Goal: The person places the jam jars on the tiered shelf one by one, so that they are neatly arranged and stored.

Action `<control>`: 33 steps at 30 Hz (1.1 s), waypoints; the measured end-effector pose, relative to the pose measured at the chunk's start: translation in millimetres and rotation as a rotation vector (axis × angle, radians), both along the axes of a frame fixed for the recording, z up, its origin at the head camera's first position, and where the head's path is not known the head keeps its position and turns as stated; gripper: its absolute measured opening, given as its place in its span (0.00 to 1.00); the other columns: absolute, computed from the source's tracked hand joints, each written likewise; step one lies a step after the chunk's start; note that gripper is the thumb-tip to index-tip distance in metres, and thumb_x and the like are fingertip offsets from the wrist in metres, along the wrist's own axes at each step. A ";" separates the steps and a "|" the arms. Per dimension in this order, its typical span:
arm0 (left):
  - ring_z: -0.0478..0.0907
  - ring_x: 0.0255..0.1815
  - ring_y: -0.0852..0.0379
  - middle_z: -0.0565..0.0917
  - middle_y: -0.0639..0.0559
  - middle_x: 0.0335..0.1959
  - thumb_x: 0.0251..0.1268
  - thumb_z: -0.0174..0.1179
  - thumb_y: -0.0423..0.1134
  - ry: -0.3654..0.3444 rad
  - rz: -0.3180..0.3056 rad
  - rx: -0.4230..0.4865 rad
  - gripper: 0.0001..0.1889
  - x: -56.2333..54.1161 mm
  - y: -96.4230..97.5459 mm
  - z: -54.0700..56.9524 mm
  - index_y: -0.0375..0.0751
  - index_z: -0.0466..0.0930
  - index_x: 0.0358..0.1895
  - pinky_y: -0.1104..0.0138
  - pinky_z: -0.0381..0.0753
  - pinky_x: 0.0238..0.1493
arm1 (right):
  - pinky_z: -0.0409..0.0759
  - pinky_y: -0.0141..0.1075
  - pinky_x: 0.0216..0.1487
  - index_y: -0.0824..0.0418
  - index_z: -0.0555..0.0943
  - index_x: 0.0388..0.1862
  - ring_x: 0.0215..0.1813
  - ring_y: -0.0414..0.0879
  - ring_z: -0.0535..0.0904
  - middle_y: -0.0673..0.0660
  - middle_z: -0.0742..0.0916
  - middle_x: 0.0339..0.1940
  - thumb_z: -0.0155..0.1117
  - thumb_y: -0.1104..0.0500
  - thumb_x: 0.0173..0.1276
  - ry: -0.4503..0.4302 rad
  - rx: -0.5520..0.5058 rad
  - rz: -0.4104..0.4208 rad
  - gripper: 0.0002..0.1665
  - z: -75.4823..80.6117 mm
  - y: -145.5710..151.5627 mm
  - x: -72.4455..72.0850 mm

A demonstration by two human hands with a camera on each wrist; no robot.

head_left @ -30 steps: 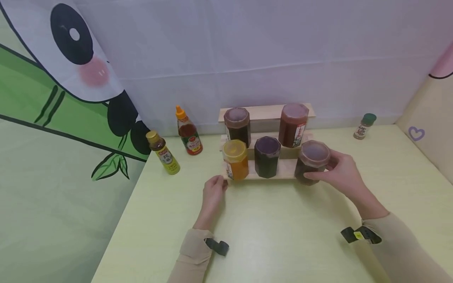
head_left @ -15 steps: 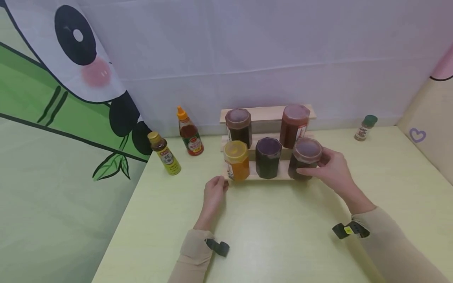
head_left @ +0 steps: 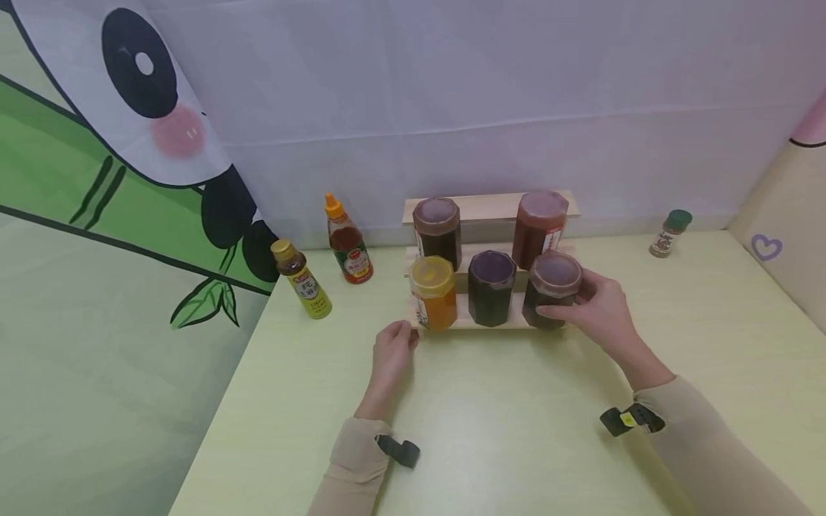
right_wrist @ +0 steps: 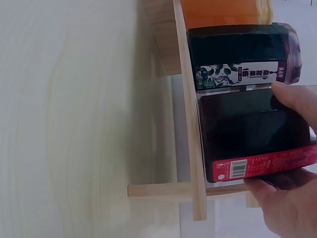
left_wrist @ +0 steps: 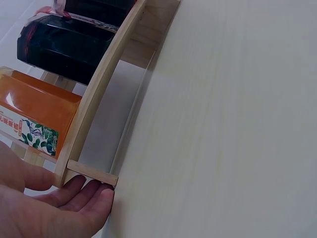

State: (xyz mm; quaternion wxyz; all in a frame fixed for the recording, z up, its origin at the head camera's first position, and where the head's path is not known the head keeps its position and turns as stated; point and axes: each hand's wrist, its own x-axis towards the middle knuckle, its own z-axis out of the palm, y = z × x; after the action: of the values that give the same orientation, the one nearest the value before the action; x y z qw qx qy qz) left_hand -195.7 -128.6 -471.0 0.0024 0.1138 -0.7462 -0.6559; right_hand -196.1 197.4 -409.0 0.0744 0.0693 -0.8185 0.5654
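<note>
A stepped wooden rack (head_left: 490,208) carries several faceted jars. My right hand (head_left: 603,308) grips a dark jar (head_left: 540,299) with a red label, thumb in front and fingers behind, at the right end of the lowest tier. Beside it stands another dark jar (right_wrist: 237,54) with a purple-and-white label, then an orange jar (head_left: 439,304) at the left end. On the tier behind are a dark jar (head_left: 440,240) and a reddish-brown jar (head_left: 535,240). At the rack's front left corner my left hand (left_wrist: 59,208) pinches the wood, thumb above, fingers curled below.
To the left stand a yellow-capped bottle (head_left: 303,283) and a red sauce bottle (head_left: 350,247) with an orange tip. A small green-capped shaker (head_left: 667,236) is at the far right. A cloth backdrop (head_left: 490,93) rises right behind the rack.
My right hand has brought the dark jar left and slightly back, from the rack's right end to beside the middle jar. The left hand has stayed at its corner.
</note>
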 end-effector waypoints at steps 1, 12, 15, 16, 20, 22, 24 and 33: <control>0.77 0.49 0.47 0.81 0.39 0.46 0.75 0.44 0.37 -0.001 0.000 -0.001 0.17 0.2 0.2 0.0 0.26 0.78 0.50 0.60 0.79 0.53 | 0.76 0.26 0.52 0.66 0.71 0.65 0.58 0.51 0.76 0.62 0.80 0.56 0.81 0.57 0.47 -0.001 -0.009 0.000 0.46 -0.6 -0.5 -0.2; 0.77 0.50 0.47 0.81 0.39 0.46 0.75 0.45 0.38 -0.006 -0.008 -0.005 0.17 0.7 0.7 1.8 0.27 0.78 0.51 0.61 0.79 0.53 | 0.75 0.27 0.54 0.65 0.70 0.66 0.61 0.51 0.74 0.62 0.78 0.60 0.80 0.57 0.48 -0.029 -0.074 -0.006 0.46 -1.8 -3.1 2.0; 0.77 0.50 0.47 0.81 0.38 0.46 0.75 0.45 0.37 0.004 -0.012 -0.001 0.17 1.6 0.5 1.9 0.26 0.77 0.51 0.61 0.79 0.53 | 0.75 0.27 0.55 0.64 0.69 0.67 0.61 0.51 0.74 0.62 0.78 0.61 0.80 0.57 0.48 -0.030 -0.070 0.005 0.47 -1.8 -2.8 3.2; 0.77 0.50 0.47 0.81 0.38 0.46 0.75 0.44 0.37 0.006 -0.014 -0.004 0.17 1.8 0.6 1.8 0.26 0.77 0.51 0.61 0.79 0.53 | 0.74 0.26 0.55 0.64 0.69 0.67 0.61 0.51 0.74 0.62 0.78 0.60 0.80 0.57 0.48 -0.026 -0.064 0.005 0.47 -1.8 -2.6 3.5; 0.78 0.49 0.48 0.81 0.39 0.46 0.75 0.45 0.37 0.004 -0.008 -0.020 0.17 2.3 0.1 2.2 0.27 0.78 0.51 0.62 0.79 0.52 | 0.74 0.27 0.56 0.63 0.71 0.65 0.61 0.49 0.74 0.61 0.79 0.60 0.80 0.56 0.48 -0.022 -0.054 0.005 0.45 -1.4 -2.7 4.9; 0.77 0.50 0.48 0.81 0.39 0.47 0.75 0.45 0.38 0.004 -0.009 -0.025 0.17 2.6 -0.9 2.6 0.27 0.78 0.51 0.62 0.79 0.52 | 0.74 0.28 0.56 0.63 0.72 0.64 0.60 0.48 0.74 0.59 0.79 0.59 0.80 0.57 0.48 -0.024 -0.056 0.002 0.44 -1.1 -3.3 5.4; 0.77 0.50 0.48 0.81 0.39 0.47 0.76 0.45 0.38 0.009 -0.010 -0.025 0.17 2.8 -1.9 2.6 0.27 0.78 0.51 0.62 0.79 0.53 | 0.74 0.28 0.56 0.62 0.72 0.64 0.61 0.48 0.74 0.59 0.79 0.59 0.80 0.57 0.48 -0.027 -0.056 0.004 0.44 -1.2 -3.9 5.5; 0.77 0.49 0.49 0.81 0.41 0.45 0.75 0.45 0.38 -0.005 0.001 -0.017 0.17 2.2 -0.8 2.4 0.28 0.78 0.50 0.62 0.80 0.52 | 0.74 0.27 0.55 0.64 0.71 0.64 0.60 0.50 0.75 0.60 0.79 0.59 0.80 0.56 0.48 -0.016 -0.011 0.007 0.44 -1.3 -1.2 4.2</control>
State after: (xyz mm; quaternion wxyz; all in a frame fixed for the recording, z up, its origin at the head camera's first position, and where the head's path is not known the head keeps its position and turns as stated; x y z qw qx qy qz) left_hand -193.5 -129.4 -468.6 0.0019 0.1158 -0.7517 -0.6493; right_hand -191.9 196.2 -410.3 0.0660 0.0671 -0.8157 0.5707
